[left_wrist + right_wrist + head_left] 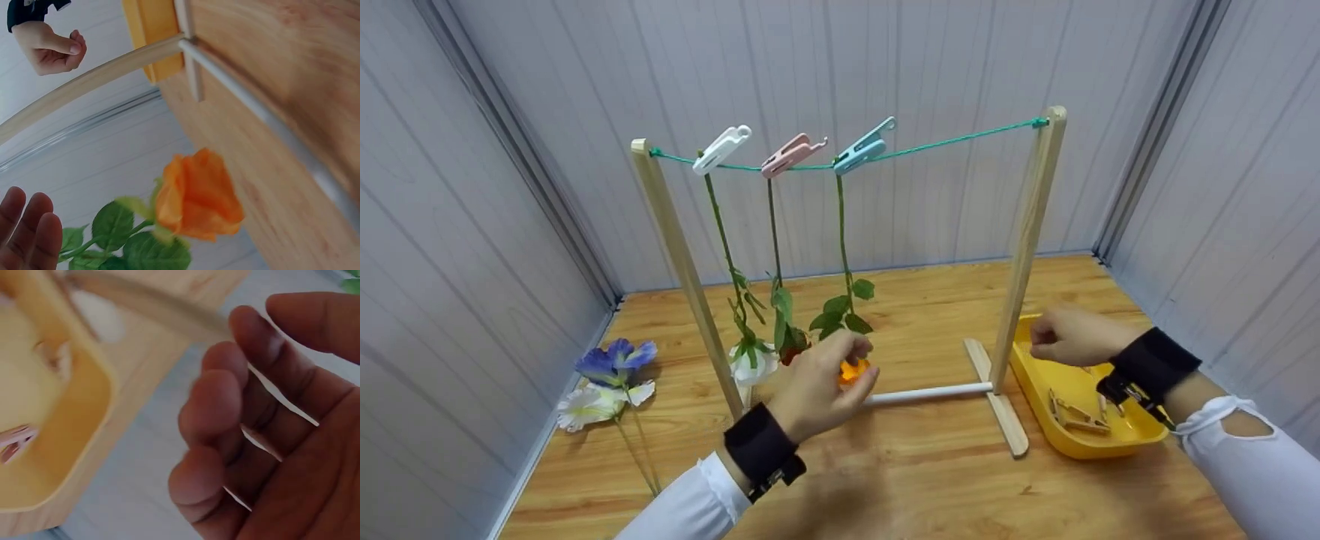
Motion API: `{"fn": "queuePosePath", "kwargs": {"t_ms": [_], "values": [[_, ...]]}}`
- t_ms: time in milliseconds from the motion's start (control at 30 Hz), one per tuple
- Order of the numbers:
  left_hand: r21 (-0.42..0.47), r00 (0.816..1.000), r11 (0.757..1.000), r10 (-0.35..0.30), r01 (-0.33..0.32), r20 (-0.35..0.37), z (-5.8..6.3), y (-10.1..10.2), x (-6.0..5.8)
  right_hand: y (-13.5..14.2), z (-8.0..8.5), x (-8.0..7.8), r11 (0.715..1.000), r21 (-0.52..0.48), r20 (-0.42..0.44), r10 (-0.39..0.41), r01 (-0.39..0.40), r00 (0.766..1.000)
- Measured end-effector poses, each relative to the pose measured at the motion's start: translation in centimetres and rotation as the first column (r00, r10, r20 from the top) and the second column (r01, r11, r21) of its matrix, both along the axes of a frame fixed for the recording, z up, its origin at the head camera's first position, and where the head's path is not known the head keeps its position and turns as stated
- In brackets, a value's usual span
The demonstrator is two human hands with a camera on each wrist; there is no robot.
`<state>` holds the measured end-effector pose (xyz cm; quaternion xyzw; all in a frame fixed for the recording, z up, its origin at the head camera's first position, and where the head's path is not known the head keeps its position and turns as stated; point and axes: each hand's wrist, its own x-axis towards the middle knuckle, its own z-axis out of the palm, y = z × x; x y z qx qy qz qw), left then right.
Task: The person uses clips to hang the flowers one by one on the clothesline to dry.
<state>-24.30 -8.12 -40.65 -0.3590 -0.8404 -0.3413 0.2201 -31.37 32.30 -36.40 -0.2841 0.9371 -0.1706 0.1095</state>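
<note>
My left hand (823,386) is in front of the hanging orange rose (199,194), fingers loosely bent with nothing between them. In the left wrist view its fingertips (45,239) are apart from the rose's stem and leaves. A blue clothespin (861,154) clips this stem upside down to the green cord (960,139). To its left, a pink clothespin (789,156) holds a red flower (793,349), and a white clothespin (721,151) holds a white flower (754,365). Above the yellow basin (1054,427), my right hand (1080,336) has loosely curled, unoccupied fingers.
Wooden posts (1030,247) carry the cord, joined low down by a white bar (930,394). Several wooden clothespins (1081,421) lie in the basin on the right. A purple flower (615,364) and a cream flower (589,405) lie on the table at left. Panel walls surround the table.
</note>
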Motion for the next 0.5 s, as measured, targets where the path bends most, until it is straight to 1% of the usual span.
{"fn": "queuePosePath", "kwargs": {"t_ms": [67,133,200,300,367,500], "values": [[-0.035,1.000,0.999,0.014,-0.013,0.006,-0.8,-0.1,0.2,0.9,-1.1,-0.8,1.000,-0.001,0.011,-0.027,0.027,1.000],[-0.073,0.999,0.997,0.026,-0.024,0.027,-1.6,-0.2,0.5,1.6,-2.1,-1.5,0.998,0.017,0.006,-0.059,0.059,0.998],[-0.111,0.997,0.994,0.031,-0.023,0.071,-2.3,-0.2,0.8,2.2,-3.0,-2.2,0.995,0.048,-0.001,-0.092,0.092,0.996],[-0.163,0.988,0.986,0.039,-0.015,0.148,-3.2,-0.2,1.3,3.0,-4.4,-3.2,0.985,0.118,-0.008,-0.126,0.126,0.992],[-0.197,0.983,0.980,0.046,-0.011,0.178,-3.7,-0.2,1.5,3.4,-5.2,-3.8,0.977,0.153,-0.007,-0.149,0.149,0.989],[-0.257,0.979,0.966,0.054,-0.001,0.198,-4.7,0.1,1.8,4.1,-6.4,-5.1,0.959,0.211,-0.032,-0.185,0.188,0.982]]}}
